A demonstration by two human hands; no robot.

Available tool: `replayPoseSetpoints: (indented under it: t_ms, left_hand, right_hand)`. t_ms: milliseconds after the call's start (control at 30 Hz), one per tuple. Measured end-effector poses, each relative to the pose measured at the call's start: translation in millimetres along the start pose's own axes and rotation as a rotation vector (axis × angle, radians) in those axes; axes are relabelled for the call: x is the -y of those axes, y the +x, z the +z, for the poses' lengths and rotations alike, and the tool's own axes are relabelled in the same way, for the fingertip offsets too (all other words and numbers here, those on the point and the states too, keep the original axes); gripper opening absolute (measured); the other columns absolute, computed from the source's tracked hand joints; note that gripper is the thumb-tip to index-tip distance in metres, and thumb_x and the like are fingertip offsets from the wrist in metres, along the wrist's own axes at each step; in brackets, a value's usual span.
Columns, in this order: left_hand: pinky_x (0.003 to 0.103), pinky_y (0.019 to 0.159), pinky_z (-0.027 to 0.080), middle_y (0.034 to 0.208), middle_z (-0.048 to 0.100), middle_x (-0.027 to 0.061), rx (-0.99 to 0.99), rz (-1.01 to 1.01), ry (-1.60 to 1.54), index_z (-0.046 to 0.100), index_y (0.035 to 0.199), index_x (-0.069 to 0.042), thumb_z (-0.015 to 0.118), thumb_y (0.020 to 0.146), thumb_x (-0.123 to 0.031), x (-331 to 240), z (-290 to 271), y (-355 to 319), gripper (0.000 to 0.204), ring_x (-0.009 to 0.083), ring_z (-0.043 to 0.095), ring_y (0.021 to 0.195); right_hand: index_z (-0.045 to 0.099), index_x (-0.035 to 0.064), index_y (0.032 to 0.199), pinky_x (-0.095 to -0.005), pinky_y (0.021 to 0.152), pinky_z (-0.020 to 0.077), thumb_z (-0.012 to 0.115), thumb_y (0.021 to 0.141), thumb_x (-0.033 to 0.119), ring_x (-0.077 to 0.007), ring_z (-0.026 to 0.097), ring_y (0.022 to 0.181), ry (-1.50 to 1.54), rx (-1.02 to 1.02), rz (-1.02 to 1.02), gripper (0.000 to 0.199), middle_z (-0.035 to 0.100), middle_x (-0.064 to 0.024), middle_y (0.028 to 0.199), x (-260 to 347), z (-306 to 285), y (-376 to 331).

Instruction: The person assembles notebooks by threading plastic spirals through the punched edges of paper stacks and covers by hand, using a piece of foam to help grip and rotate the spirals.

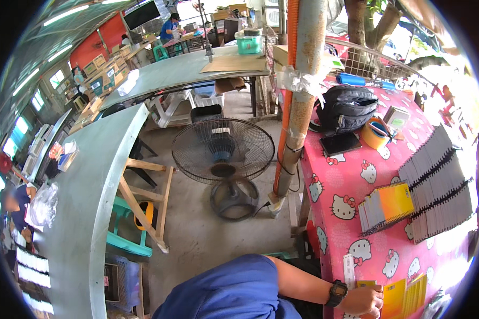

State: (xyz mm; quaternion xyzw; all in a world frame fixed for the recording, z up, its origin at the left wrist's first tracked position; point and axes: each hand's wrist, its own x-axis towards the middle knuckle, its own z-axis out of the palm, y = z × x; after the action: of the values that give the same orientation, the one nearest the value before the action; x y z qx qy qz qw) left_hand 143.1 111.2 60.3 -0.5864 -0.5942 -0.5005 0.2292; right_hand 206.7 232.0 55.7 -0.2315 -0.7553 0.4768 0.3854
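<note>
My left hand (365, 301), with a black watch on its wrist, reaches in from the lower edge in a blue sleeve. It lies on the pink cartoon-print tablecloth (346, 181), its fingers curled on the edge of a yellow notebook (393, 299). A white strip (349, 269) lies just above the wrist. Further up the table are an orange-yellow spiral notebook stack (388, 206) and long rows of dark spiral-bound notebooks (439, 183). My right hand is out of view.
A black bag (347, 108), a dark phone (339, 143), a tape roll (376, 134) and a small box (395, 117) sit at the table's far end. A rusty pole (298, 106) and a floor fan (223, 154) stand left of it. Long grey counters (90, 181) curve along the left. People work in the background.
</note>
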Motion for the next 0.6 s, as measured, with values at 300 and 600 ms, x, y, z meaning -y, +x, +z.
replayPoseSetpoints:
  t_ms: [300,600]
  left_hand:
    - [0.036,0.072,0.042,0.076,0.060,-0.0061,-0.056,0.033,0.065,0.068,0.092,-0.026,0.060,0.084,-0.026,4.5,7.3,-3.5,0.011,0.0163,0.059,0.075]
    - [0.034,0.069,0.043,0.076,0.061,-0.0073,-0.074,0.042,0.092,0.069,0.090,-0.027,0.059,0.085,-0.026,2.8,1.2,-2.6,0.011,0.0146,0.059,0.074]
  right_hand:
    - [0.053,-0.0032,0.112,-0.0313,0.073,0.0450,0.054,0.091,0.022,-0.0174,0.052,0.079,-0.017,0.017,-0.010,0.033,0.056,-0.0082,0.090,-0.2,0.5,6.2]
    - [0.052,-0.0031,0.115,-0.0296,0.072,0.0444,0.051,0.092,0.021,-0.0155,0.051,0.079,-0.050,0.037,-0.036,0.034,0.055,-0.0065,0.089,0.4,-2.0,8.5]
